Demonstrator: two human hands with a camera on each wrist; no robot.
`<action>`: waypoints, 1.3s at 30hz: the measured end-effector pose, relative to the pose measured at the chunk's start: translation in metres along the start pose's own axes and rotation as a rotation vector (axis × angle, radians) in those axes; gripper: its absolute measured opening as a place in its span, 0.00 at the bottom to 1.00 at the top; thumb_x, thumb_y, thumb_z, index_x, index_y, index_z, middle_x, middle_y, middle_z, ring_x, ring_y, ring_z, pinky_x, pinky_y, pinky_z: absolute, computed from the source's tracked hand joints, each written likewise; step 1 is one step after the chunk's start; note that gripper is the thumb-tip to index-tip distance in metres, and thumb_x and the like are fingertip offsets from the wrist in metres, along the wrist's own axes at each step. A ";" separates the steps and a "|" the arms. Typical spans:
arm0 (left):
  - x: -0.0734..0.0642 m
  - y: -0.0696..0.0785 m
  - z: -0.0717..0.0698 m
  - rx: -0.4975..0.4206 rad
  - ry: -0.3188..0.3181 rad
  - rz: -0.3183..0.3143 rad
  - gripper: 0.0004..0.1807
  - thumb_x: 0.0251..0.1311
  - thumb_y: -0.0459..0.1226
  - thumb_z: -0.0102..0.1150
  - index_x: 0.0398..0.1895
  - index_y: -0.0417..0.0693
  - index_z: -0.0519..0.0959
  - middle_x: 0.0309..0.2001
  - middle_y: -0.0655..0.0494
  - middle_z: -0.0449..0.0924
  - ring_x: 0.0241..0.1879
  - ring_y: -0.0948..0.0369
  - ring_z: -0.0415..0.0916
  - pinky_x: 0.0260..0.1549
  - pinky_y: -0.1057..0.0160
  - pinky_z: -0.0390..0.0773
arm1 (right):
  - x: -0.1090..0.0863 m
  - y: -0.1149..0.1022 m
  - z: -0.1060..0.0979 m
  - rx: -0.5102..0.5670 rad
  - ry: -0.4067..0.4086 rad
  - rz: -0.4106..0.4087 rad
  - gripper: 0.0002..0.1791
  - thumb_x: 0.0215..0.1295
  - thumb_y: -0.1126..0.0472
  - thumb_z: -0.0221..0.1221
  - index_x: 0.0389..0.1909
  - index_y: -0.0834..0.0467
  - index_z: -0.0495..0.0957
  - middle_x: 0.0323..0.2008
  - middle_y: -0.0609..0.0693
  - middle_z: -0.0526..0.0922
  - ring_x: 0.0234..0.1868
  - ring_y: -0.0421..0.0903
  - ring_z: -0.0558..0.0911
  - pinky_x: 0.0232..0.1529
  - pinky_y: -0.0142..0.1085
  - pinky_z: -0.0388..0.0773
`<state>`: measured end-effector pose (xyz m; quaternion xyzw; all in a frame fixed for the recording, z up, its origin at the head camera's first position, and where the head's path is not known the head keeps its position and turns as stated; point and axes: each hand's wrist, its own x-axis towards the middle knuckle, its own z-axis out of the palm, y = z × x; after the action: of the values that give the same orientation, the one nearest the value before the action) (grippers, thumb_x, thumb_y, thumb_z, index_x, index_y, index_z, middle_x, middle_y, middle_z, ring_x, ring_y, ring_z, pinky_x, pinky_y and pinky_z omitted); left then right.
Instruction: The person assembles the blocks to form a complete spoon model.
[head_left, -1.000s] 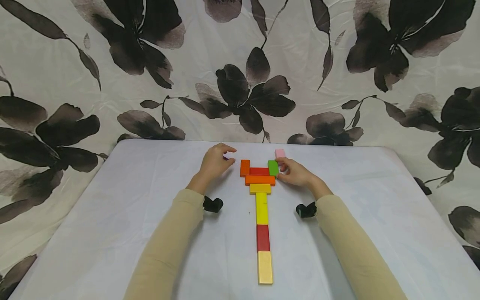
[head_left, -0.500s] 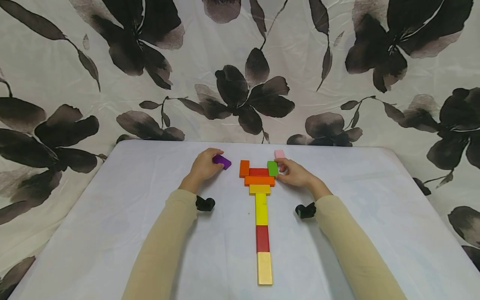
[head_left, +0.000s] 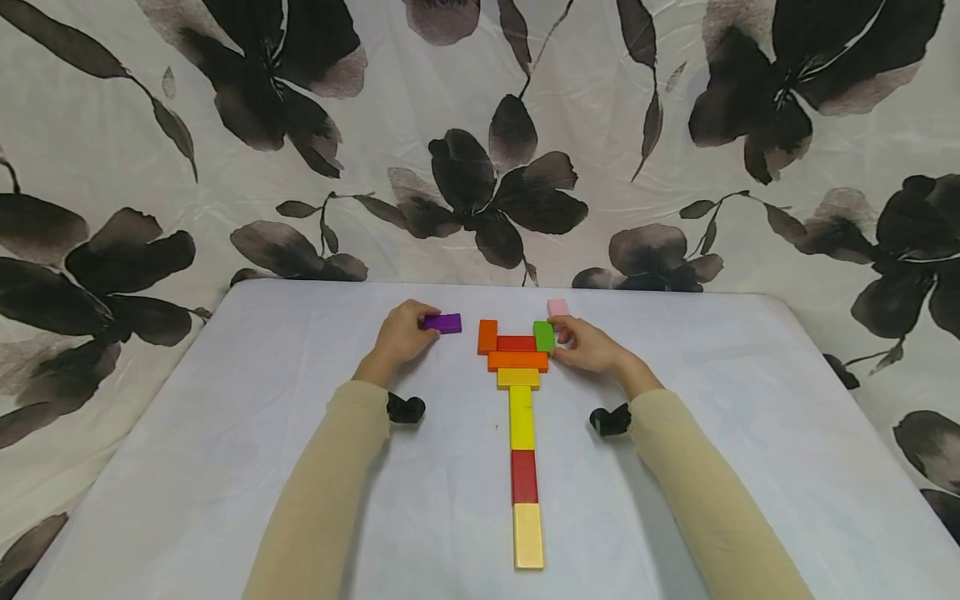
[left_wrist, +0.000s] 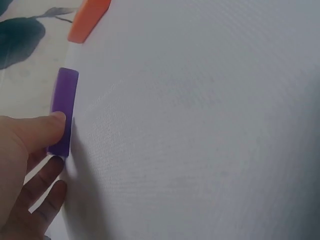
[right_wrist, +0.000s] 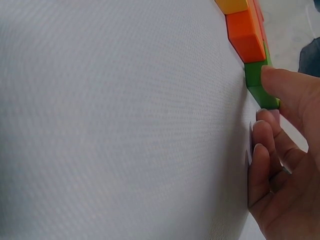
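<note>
My left hand (head_left: 401, 337) pinches one end of a purple block (head_left: 444, 323), which lies crosswise to the left of an upright orange block (head_left: 487, 337). Between thumb and fingers the same purple block (left_wrist: 65, 92) shows tilted in the left wrist view. On the other side, my right hand (head_left: 592, 347) grips a green block (head_left: 543, 337) by its outer end, the thumb on its near side in the right wrist view. Just behind those fingers sits a pink block (head_left: 557, 307). A red block (head_left: 516, 342) spans between the orange and green ones, above a longer orange block (head_left: 517, 362).
Below these runs a column of blocks: an amber one (head_left: 518, 379), a long yellow one (head_left: 521, 417), a red one (head_left: 524, 477) and a pale yellow one (head_left: 528, 536). White cloth covers the table (head_left: 225, 483); a floral curtain (head_left: 480, 258) hangs behind its far edge.
My left hand has drawn back to the left and slightly nearer, bringing the purple block into sight and turning it from slanted to level. The right hand has stayed at the green block.
</note>
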<state>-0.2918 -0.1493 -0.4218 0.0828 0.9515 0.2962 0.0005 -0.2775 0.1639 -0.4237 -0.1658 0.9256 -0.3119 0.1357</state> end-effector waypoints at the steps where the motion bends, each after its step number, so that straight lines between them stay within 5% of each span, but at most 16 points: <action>1: 0.000 -0.001 0.000 0.003 0.005 0.000 0.19 0.55 0.33 0.60 0.53 0.43 0.77 0.50 0.43 0.74 0.46 0.51 0.71 0.50 0.53 0.70 | 0.000 0.000 0.000 -0.001 -0.001 0.001 0.32 0.61 0.62 0.58 0.65 0.59 0.59 0.46 0.56 0.71 0.43 0.49 0.70 0.46 0.36 0.71; 21: -0.002 0.002 0.003 -0.008 0.008 -0.008 0.17 0.57 0.33 0.58 0.51 0.44 0.77 0.45 0.44 0.74 0.43 0.53 0.70 0.48 0.55 0.70 | -0.001 -0.001 0.000 0.008 -0.005 0.003 0.32 0.61 0.62 0.58 0.65 0.59 0.59 0.47 0.56 0.71 0.44 0.49 0.70 0.47 0.36 0.71; 39: 0.010 0.051 0.021 -0.038 0.017 0.084 0.16 0.57 0.34 0.59 0.50 0.47 0.78 0.47 0.48 0.75 0.47 0.53 0.71 0.51 0.57 0.72 | 0.000 0.000 -0.001 0.015 -0.005 -0.008 0.32 0.60 0.62 0.58 0.65 0.59 0.59 0.46 0.56 0.71 0.43 0.49 0.70 0.46 0.36 0.70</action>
<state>-0.2922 -0.0947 -0.4095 0.1201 0.9414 0.3147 -0.0183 -0.2775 0.1645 -0.4233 -0.1691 0.9223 -0.3190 0.1379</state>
